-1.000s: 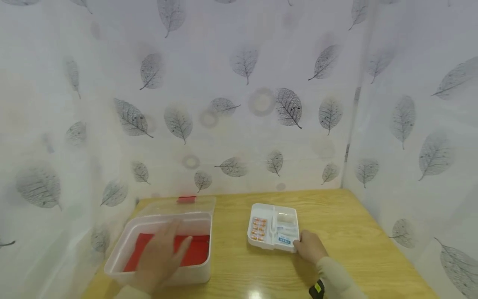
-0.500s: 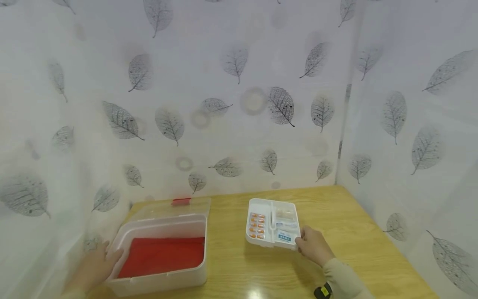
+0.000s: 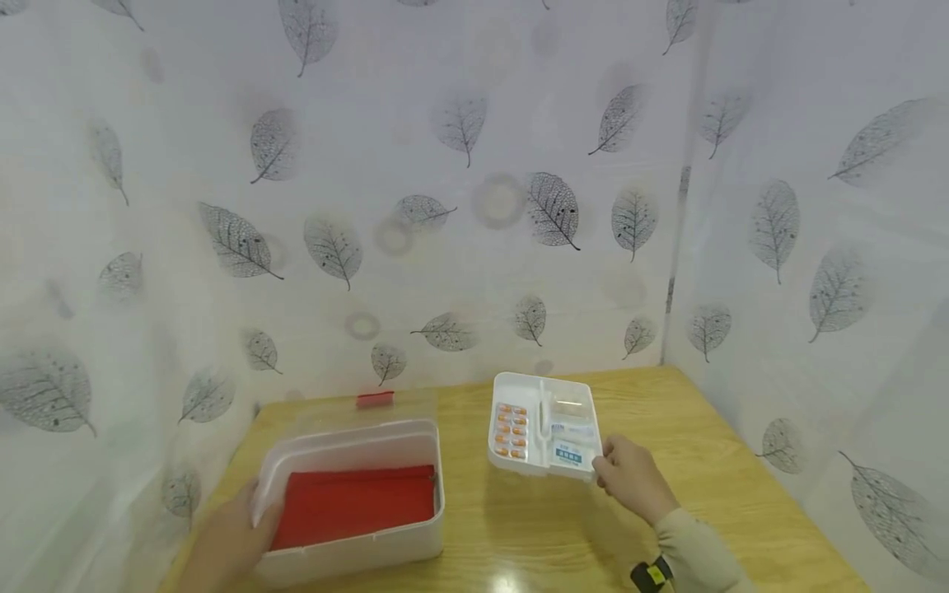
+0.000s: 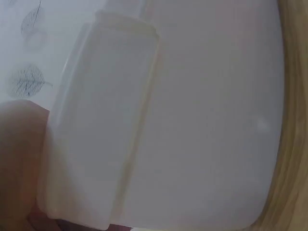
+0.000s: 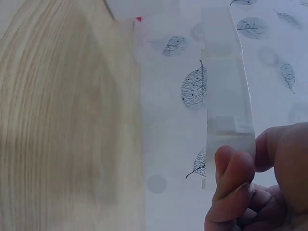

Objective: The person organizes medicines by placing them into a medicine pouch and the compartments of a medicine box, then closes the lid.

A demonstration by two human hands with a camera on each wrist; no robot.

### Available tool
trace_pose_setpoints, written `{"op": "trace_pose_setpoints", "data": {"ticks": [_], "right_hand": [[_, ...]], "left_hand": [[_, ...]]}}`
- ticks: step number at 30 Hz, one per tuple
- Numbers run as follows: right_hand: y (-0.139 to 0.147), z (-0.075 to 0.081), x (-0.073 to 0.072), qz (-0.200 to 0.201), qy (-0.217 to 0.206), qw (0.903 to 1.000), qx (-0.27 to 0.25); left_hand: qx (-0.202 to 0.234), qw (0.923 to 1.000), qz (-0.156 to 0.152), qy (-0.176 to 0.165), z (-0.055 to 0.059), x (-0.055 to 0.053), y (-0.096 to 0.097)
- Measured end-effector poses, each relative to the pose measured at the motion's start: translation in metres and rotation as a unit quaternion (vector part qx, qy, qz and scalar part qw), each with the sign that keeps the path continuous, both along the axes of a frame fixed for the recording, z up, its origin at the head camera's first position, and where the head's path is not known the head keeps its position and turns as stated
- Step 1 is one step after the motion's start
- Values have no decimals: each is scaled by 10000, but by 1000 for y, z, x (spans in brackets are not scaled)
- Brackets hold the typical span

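Observation:
My left hand [image 3: 233,535] grips the left wall of a translucent white plastic box [image 3: 348,562], thumb over the rim. The box wall fills most of the left wrist view. A red cloth-like item [image 3: 356,502] with a dark edge lies inside. On the right, my right hand [image 3: 633,478] pinches the near right corner of a white divided tray [image 3: 510,390], held above the table and tilted toward me. In its left compartment lies a blister pack of orange-and-white capsules [image 3: 511,430]; on the right are a blue-and-white packet [image 3: 569,455] and other small pale packages.
The box's clear lid [image 3: 326,422] with a red latch [image 3: 375,399] hangs open behind it. Both stand on a wood-grain table [image 3: 504,527]. White leaf-print sheeting [image 3: 460,247] encloses the back and both sides.
My left hand has moved from over the box to its left wall, and the box has shifted right. My right hand has raised the tray further and tilted it.

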State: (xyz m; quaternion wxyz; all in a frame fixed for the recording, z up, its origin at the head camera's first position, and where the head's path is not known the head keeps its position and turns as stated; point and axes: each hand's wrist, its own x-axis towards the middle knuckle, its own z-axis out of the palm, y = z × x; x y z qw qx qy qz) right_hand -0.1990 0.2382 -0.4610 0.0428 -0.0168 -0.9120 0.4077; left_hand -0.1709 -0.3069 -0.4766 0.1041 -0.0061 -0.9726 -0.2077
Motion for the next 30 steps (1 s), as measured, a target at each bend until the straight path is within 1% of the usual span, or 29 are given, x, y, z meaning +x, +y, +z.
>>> {"op": "trace_pose_setpoints", "data": {"ticks": [4, 5, 8, 11, 16, 18, 20, 23, 26, 30], "right_hand": [[0, 6, 3, 0, 142, 9998, -101], [0, 7, 4, 1, 167, 9998, -116], [-1, 11, 7, 7, 228, 9995, -216], [-4, 17, 11, 39, 284, 9989, -366], [-15, 25, 18, 155, 371, 9972, -623], [-21, 26, 20, 241, 424, 9969, -620], [-27, 26, 21, 341, 447, 9965, -619], [-36, 27, 21, 509, 461, 9961, -561], [-44, 27, 22, 675, 518, 9954, -431], [-55, 26, 22, 898, 791, 9926, -211]], "left_hand": [[279, 9992, 100, -270, 0, 1, 26], [311, 9991, 108, -282, 0, 1, 32], [392, 9992, -18, -101, -4, 0, 52], [419, 9986, -199, 245, -8, -1, 71], [781, 9944, -460, 548, -11, -5, 107], [960, 9917, -556, 652, -13, -7, 121], [1172, 9880, -709, 713, -14, -9, 134], [1523, 9818, -908, 686, -15, -13, 152], [1968, 9716, -1183, 579, -14, -15, 167], [2465, 9579, -1437, 310, -10, -16, 181]]}}
